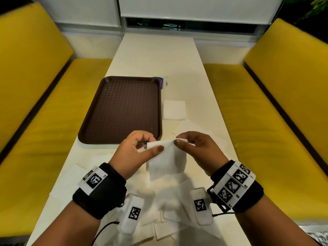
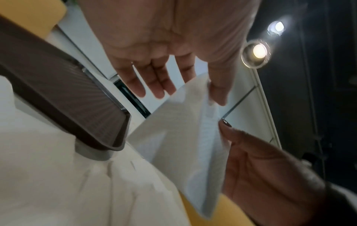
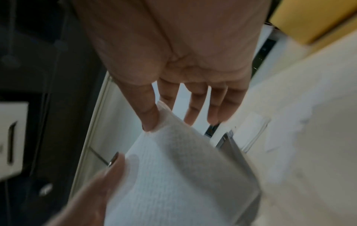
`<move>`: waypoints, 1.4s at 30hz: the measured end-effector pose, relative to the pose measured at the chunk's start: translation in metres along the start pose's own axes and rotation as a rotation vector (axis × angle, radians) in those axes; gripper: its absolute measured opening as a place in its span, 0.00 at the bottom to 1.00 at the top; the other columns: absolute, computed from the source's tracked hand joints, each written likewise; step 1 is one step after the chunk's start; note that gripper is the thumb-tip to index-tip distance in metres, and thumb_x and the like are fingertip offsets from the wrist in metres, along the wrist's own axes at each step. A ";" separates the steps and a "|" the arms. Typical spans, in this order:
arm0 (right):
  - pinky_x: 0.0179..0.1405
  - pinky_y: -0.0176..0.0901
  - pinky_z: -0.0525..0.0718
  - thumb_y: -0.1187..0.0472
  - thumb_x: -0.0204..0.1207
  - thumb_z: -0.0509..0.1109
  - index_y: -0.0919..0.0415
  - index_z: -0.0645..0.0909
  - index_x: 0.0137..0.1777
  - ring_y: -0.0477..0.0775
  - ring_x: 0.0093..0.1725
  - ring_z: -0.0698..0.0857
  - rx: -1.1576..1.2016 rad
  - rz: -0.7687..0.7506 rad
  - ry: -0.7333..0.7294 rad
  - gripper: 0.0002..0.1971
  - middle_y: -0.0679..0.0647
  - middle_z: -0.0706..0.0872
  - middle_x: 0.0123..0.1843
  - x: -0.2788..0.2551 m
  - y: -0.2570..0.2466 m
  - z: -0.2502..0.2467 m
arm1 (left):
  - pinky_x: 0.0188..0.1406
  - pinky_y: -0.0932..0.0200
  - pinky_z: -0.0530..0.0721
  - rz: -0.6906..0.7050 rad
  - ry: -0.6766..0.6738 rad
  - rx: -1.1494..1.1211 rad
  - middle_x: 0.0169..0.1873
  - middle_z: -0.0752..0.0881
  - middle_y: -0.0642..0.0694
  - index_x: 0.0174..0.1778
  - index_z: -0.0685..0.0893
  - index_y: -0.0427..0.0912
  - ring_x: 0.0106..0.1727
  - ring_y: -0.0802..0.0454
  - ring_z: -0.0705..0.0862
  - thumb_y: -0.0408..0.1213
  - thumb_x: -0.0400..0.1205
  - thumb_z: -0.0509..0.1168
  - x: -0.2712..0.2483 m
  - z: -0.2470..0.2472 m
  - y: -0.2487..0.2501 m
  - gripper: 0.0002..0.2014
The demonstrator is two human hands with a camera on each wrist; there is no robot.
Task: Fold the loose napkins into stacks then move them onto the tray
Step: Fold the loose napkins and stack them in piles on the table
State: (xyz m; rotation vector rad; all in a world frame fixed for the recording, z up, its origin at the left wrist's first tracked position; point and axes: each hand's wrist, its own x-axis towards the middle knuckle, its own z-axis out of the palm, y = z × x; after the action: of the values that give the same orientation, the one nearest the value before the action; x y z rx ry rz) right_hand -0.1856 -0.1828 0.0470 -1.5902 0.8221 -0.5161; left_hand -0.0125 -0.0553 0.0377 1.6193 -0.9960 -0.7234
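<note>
A white napkin hangs above the table's near middle, held up by both hands at its top edge. My left hand pinches its top left corner between thumb and fingers. My right hand pinches the top right corner. The same napkin shows in the left wrist view and the napkin in the right wrist view. A brown tray with nothing on it lies left of centre. A stack of folded napkins sits on the table just right of the tray. Loose napkins lie under my wrists.
The narrow white table runs away from me between two yellow bench seats. A small purple and white pack lies at the tray's far right corner. More flat napkins lie beyond my right hand.
</note>
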 end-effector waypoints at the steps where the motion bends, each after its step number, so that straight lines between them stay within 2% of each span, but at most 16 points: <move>1: 0.49 0.42 0.84 0.63 0.77 0.74 0.67 0.85 0.44 0.46 0.44 0.86 0.059 0.024 -0.047 0.06 0.53 0.89 0.43 0.000 -0.002 0.000 | 0.48 0.66 0.84 -0.047 -0.049 -0.103 0.48 0.88 0.52 0.46 0.85 0.45 0.48 0.59 0.86 0.49 0.70 0.79 0.000 0.000 0.001 0.16; 3: 0.42 0.40 0.84 0.64 0.80 0.71 0.70 0.83 0.46 0.45 0.39 0.84 0.159 0.079 -0.096 0.07 0.53 0.86 0.38 -0.001 -0.006 0.002 | 0.40 0.64 0.86 -0.136 -0.128 -0.273 0.41 0.89 0.50 0.51 0.83 0.39 0.43 0.56 0.87 0.44 0.73 0.76 0.000 0.004 0.004 0.17; 5: 0.41 0.43 0.85 0.64 0.81 0.69 0.68 0.82 0.46 0.46 0.38 0.84 0.198 0.124 -0.080 0.06 0.53 0.86 0.38 -0.001 -0.007 0.006 | 0.37 0.58 0.85 -0.184 -0.150 -0.326 0.38 0.89 0.50 0.54 0.81 0.38 0.40 0.54 0.87 0.42 0.76 0.69 -0.002 0.009 0.006 0.14; 10: 0.42 0.50 0.84 0.58 0.81 0.70 0.63 0.82 0.49 0.60 0.42 0.80 0.277 0.232 0.012 0.07 0.60 0.84 0.43 -0.003 -0.003 0.010 | 0.45 0.50 0.87 -0.296 -0.051 -0.406 0.50 0.90 0.36 0.59 0.82 0.33 0.48 0.43 0.88 0.36 0.85 0.63 -0.001 0.016 -0.003 0.11; 13: 0.44 0.54 0.87 0.56 0.81 0.71 0.65 0.82 0.52 0.64 0.43 0.81 0.280 0.307 0.009 0.11 0.62 0.85 0.45 -0.005 0.000 0.008 | 0.50 0.48 0.87 -0.338 -0.010 -0.435 0.53 0.90 0.34 0.60 0.82 0.32 0.50 0.42 0.88 0.36 0.86 0.63 0.000 0.016 -0.007 0.12; 16: 0.50 0.62 0.88 0.58 0.79 0.72 0.64 0.84 0.47 0.65 0.43 0.81 0.243 0.326 -0.017 0.08 0.63 0.84 0.45 -0.008 0.002 0.008 | 0.52 0.46 0.86 -0.350 0.021 -0.434 0.53 0.90 0.35 0.60 0.83 0.34 0.51 0.41 0.88 0.36 0.87 0.61 0.002 0.016 -0.008 0.12; 18: 0.47 0.60 0.89 0.61 0.78 0.73 0.65 0.84 0.46 0.64 0.42 0.84 0.240 0.324 -0.031 0.06 0.64 0.85 0.43 -0.009 0.003 0.008 | 0.55 0.43 0.86 -0.360 0.032 -0.434 0.53 0.90 0.35 0.60 0.83 0.34 0.53 0.39 0.88 0.37 0.87 0.61 0.003 0.018 -0.008 0.12; 23: 0.38 0.51 0.90 0.65 0.78 0.73 0.67 0.83 0.47 0.54 0.35 0.88 0.250 0.314 -0.039 0.04 0.59 0.88 0.37 -0.010 0.002 0.009 | 0.51 0.46 0.87 -0.354 0.030 -0.415 0.52 0.91 0.37 0.60 0.84 0.36 0.53 0.39 0.89 0.37 0.88 0.59 0.004 0.020 -0.007 0.12; 29: 0.37 0.50 0.90 0.67 0.75 0.75 0.66 0.83 0.48 0.60 0.41 0.88 0.249 0.329 -0.060 0.05 0.64 0.87 0.41 -0.009 0.000 0.008 | 0.53 0.43 0.88 -0.334 0.035 -0.396 0.53 0.91 0.37 0.60 0.85 0.36 0.55 0.36 0.89 0.38 0.88 0.60 0.007 0.022 -0.009 0.13; 33: 0.30 0.43 0.89 0.67 0.76 0.74 0.68 0.82 0.47 0.57 0.34 0.88 0.240 0.318 -0.045 0.05 0.63 0.87 0.37 -0.008 0.000 0.009 | 0.34 0.56 0.88 -0.302 0.048 -0.342 0.49 0.91 0.37 0.58 0.85 0.36 0.40 0.49 0.91 0.39 0.87 0.60 0.008 0.022 -0.010 0.12; 34: 0.29 0.43 0.88 0.67 0.76 0.74 0.70 0.82 0.48 0.57 0.33 0.88 0.243 0.318 -0.044 0.06 0.63 0.87 0.37 -0.008 0.000 0.009 | 0.37 0.52 0.89 -0.301 0.054 -0.337 0.49 0.91 0.37 0.57 0.86 0.37 0.43 0.45 0.91 0.40 0.87 0.61 0.009 0.022 -0.011 0.12; 35: 0.28 0.42 0.88 0.67 0.77 0.74 0.71 0.81 0.49 0.58 0.32 0.88 0.249 0.316 -0.045 0.07 0.63 0.87 0.36 -0.008 0.000 0.009 | 0.45 0.42 0.90 -0.300 0.055 -0.337 0.50 0.91 0.36 0.57 0.86 0.38 0.49 0.38 0.90 0.41 0.87 0.61 0.009 0.022 -0.012 0.12; 37: 0.28 0.42 0.87 0.66 0.77 0.74 0.73 0.80 0.51 0.60 0.31 0.88 0.263 0.313 -0.054 0.10 0.64 0.87 0.37 -0.008 0.000 0.008 | 0.55 0.30 0.85 -0.298 0.057 -0.337 0.51 0.91 0.36 0.57 0.86 0.39 0.55 0.31 0.88 0.42 0.87 0.62 0.009 0.023 -0.011 0.13; 39: 0.29 0.43 0.87 0.66 0.78 0.73 0.74 0.80 0.53 0.62 0.32 0.89 0.271 0.308 -0.070 0.11 0.65 0.88 0.38 -0.008 0.000 0.007 | 0.54 0.32 0.86 -0.295 0.058 -0.329 0.50 0.91 0.37 0.56 0.86 0.38 0.54 0.33 0.88 0.43 0.87 0.62 0.009 0.023 -0.011 0.13; 41: 0.29 0.43 0.87 0.65 0.79 0.72 0.78 0.80 0.55 0.62 0.33 0.90 0.268 0.304 -0.083 0.14 0.66 0.89 0.38 -0.008 0.001 0.007 | 0.41 0.46 0.90 -0.281 0.069 -0.308 0.45 0.91 0.40 0.53 0.86 0.36 0.45 0.42 0.90 0.43 0.87 0.61 0.009 0.024 -0.012 0.14; 42: 0.29 0.43 0.87 0.65 0.79 0.72 0.79 0.79 0.55 0.63 0.33 0.90 0.266 0.302 -0.088 0.15 0.66 0.89 0.38 -0.008 0.002 0.007 | 0.33 0.54 0.87 -0.270 0.074 -0.293 0.41 0.91 0.42 0.51 0.86 0.36 0.39 0.48 0.89 0.43 0.87 0.61 0.009 0.025 -0.011 0.14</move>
State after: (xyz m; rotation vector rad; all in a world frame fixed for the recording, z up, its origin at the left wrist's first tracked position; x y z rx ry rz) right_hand -0.1862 -0.1725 0.0452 -1.2111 0.8698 -0.3204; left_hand -0.0265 -0.0733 0.0211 1.5226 -0.5905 -0.9379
